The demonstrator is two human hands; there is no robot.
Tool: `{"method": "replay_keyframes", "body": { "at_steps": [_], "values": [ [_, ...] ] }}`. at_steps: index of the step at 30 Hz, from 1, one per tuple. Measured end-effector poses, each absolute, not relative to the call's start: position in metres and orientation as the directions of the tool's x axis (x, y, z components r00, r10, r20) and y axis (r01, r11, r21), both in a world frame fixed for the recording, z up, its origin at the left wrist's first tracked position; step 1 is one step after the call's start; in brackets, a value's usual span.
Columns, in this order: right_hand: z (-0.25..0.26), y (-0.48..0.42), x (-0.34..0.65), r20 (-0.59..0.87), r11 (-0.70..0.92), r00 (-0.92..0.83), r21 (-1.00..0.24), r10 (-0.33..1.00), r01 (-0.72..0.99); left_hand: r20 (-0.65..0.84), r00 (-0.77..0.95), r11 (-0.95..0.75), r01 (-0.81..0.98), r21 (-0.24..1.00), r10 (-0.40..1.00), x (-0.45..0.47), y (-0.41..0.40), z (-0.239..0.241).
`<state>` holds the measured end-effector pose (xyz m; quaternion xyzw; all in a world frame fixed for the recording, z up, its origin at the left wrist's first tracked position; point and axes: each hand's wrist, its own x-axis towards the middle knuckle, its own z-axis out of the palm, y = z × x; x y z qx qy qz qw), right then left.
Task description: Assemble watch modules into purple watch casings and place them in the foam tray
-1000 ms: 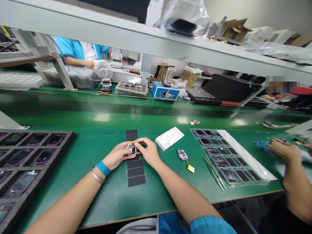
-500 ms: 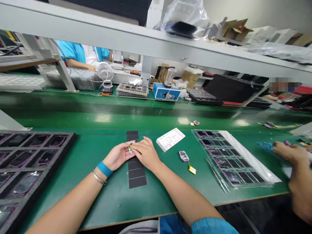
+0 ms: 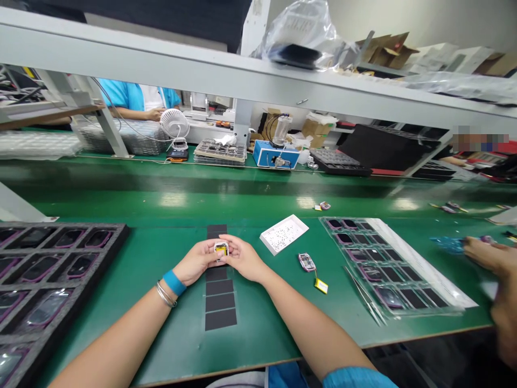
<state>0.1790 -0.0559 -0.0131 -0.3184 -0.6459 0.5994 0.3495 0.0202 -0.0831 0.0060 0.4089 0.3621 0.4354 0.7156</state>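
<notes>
At frame centre, my left hand (image 3: 197,262) and right hand (image 3: 244,260) grip the case (image 3: 221,245), and pressing too hard could dent its battery (image 3: 222,250).

Plastic bag (image 3: 299,37), blurred print (image 3: 302,25), nothing legible

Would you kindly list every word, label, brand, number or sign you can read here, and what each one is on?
No text can be read with certainty.
Plastic bag on the shelf: dark printing, too blurred to read.
Yellow battery on the bench: any marking is too small to read.
White box: dark specks, too small to tell whether they are lettering.
Held device: no lettering can be made out.
</notes>
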Motion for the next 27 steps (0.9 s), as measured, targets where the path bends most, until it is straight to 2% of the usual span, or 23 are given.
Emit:
{"method": "replay_keyframes", "body": {
  "at_steps": [5,10,13,15,17,19,20,23,27],
  "values": [
    [-0.011,-0.062,0.175,0.082,0.099,-0.479,-0.995,0.874,0.01,-0.151,0.323,0.257,-0.318,0.913,0.934,0.021,-0.085,0.006],
    [-0.009,-0.056,0.181,0.1,0.129,-0.445,-0.991,0.89,0.035,-0.235,0.264,0.321,-0.359,0.876,0.936,0.015,-0.083,0.007],
    [-0.007,-0.052,0.186,0.134,0.224,-0.419,-0.959,0.898,0.175,-0.209,0.232,0.283,-0.354,0.891,0.95,0.009,-0.08,0.007],
    [-0.006,-0.051,0.188,0.171,0.342,-0.424,-0.865,0.889,0.367,-0.128,0.176,0.163,-0.204,0.965,0.976,0.007,-0.077,0.005],
    [-0.006,-0.053,0.189,0.179,0.438,-0.477,-0.736,0.861,0.515,0.016,0.075,-0.022,0.076,0.997,0.997,0.005,-0.076,0.001],
    [-0.006,-0.054,0.188,0.141,0.488,-0.54,-0.653,0.83,0.579,0.162,0.014,-0.158,0.321,0.934,0.987,0.005,-0.075,-0.003],
    [-0.006,-0.055,0.188,0.12,0.5,-0.562,-0.631,0.818,0.594,0.208,0.005,-0.193,0.387,0.901,0.978,0.006,-0.074,-0.005],
    [-0.009,-0.055,0.188,0.087,0.519,-0.593,-0.596,0.8,0.612,0.252,0.005,-0.225,0.465,0.856,0.968,0.008,-0.073,-0.01],
    [-0.014,-0.053,0.191,0.099,0.563,-0.627,-0.561,0.773,0.606,0.302,-0.056,-0.241,0.474,0.847,0.952,0.008,-0.068,-0.014]
  ]
}}
